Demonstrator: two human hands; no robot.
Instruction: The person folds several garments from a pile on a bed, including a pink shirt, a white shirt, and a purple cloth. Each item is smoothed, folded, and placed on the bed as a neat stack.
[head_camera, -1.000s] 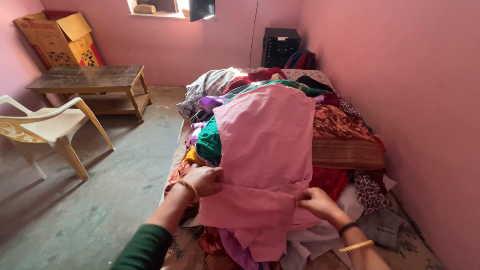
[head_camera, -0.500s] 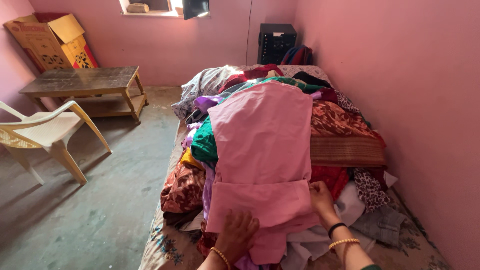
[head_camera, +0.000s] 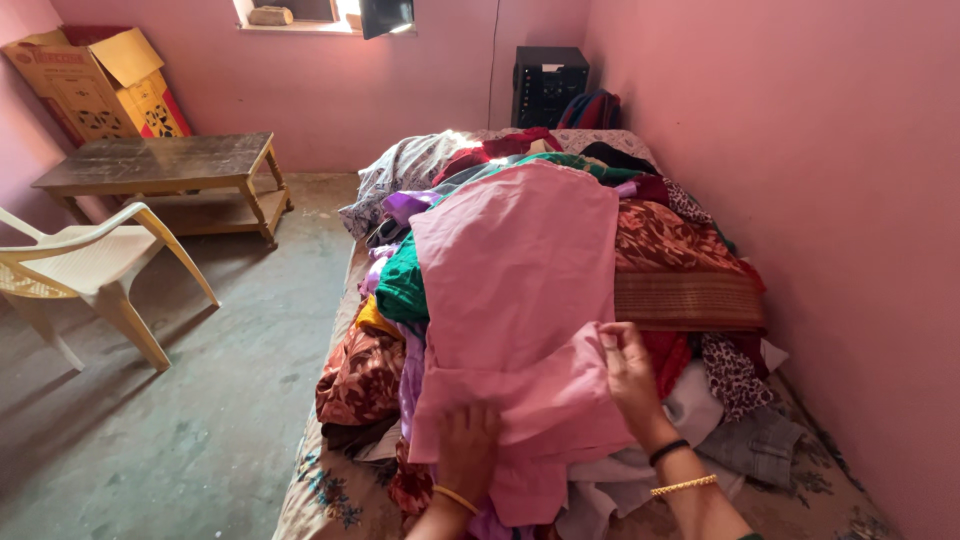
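A person's two bare hands work on a pink garment (head_camera: 520, 270) spread over a tall heap of mixed clothes (head_camera: 680, 260) on a bed. The left hand (head_camera: 468, 445), with a gold bangle at the wrist, lies palm down on the garment's lower folded edge, fingers spread flat and pressing on the cloth rather than closed around it. The right hand (head_camera: 630, 375), wearing a black band and a gold bangle, sits at the garment's right edge; its fingers are curled and pinch a lifted fold of the pink cloth. The garment runs away from the fingertips, up the heap. Just beyond the right fingers lies a brown and orange patterned cloth (head_camera: 685, 275). Beside the left fingers, on the outer side, sits a green cloth (head_camera: 405, 285). Well apart, past the left hand, a cream plastic chair (head_camera: 80, 265) and a low wooden table (head_camera: 160, 165) stand on the floor.
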